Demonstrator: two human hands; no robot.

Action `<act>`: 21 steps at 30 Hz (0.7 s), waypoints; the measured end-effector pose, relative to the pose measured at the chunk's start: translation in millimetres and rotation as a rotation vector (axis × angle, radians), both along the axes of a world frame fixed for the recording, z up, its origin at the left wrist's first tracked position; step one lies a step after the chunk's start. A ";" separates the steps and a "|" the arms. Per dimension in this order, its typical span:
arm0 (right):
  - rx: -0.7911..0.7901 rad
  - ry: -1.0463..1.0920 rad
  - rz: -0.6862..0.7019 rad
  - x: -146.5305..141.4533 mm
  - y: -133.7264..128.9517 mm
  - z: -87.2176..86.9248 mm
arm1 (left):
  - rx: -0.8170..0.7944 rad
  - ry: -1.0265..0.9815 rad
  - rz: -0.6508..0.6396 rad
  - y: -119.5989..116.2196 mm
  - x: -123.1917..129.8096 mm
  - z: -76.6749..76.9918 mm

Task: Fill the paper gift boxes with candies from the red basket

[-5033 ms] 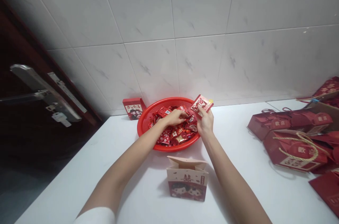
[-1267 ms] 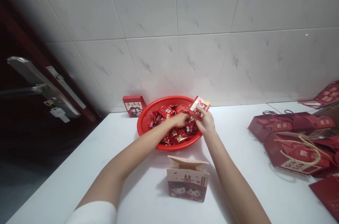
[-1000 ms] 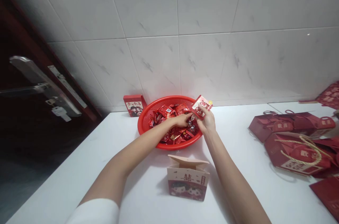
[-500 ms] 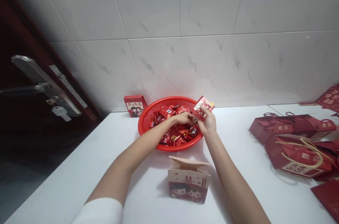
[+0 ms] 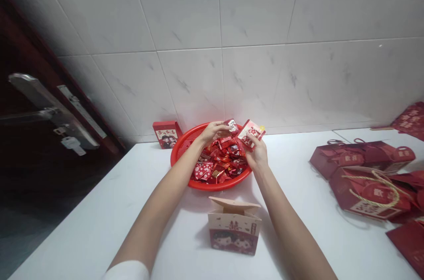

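Note:
A red plastic basket (image 5: pixel 212 186) holds many red-wrapped sweets (image 5: pixel 220 160). Above its back part, my left hand (image 5: pixel 213 133) pinches a small dark red packet with a white label (image 5: pixel 231 126). My right hand (image 5: pixel 257 152) grips red-and-white packets (image 5: pixel 250 133) at the basket's right rim, thumb on top. Nearer to me, a cream and dark red paper box (image 5: pixel 234 231) with two cartoon faces stands upright, its top open.
A small red box (image 5: pixel 166 135) stands behind the basket's left side. Dark red gift boxes (image 5: pixel 367 191), some with cord handles, lie at the right. A tiled wall (image 5: pixel 251 81) rises behind the white table (image 5: pixel 132 183); a door with keys (image 5: pixel 72 143) is left.
My left hand has risen out of the sweets and moved left and up, now with a small packet in its fingers. My right hand still holds its packets. The view has shifted slightly.

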State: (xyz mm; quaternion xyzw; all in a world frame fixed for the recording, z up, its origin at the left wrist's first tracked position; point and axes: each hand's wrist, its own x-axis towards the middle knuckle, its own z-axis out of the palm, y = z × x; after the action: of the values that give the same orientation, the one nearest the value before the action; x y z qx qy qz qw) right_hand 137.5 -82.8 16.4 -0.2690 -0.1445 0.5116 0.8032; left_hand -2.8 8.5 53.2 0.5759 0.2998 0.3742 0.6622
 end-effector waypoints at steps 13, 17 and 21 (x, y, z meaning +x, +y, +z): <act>0.055 -0.101 0.166 -0.6 -2.8 3.0 | 0.309 0.048 0.058 -10.7 6.7 2.4; 0.065 -0.129 0.143 -1.8 -1.6 0.4 | 0.389 0.107 0.011 -16.2 10.3 -0.8; 0.052 -0.173 0.142 -2.7 -1.4 -1.8 | 0.418 0.137 -0.015 -19.2 13.5 -2.8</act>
State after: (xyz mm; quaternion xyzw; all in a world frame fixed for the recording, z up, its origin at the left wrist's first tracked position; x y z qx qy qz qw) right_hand 134.8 -84.2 14.6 -0.2804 -0.2453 0.5383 0.7560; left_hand 10.7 -10.7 50.5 0.7267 0.2557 0.3834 0.5095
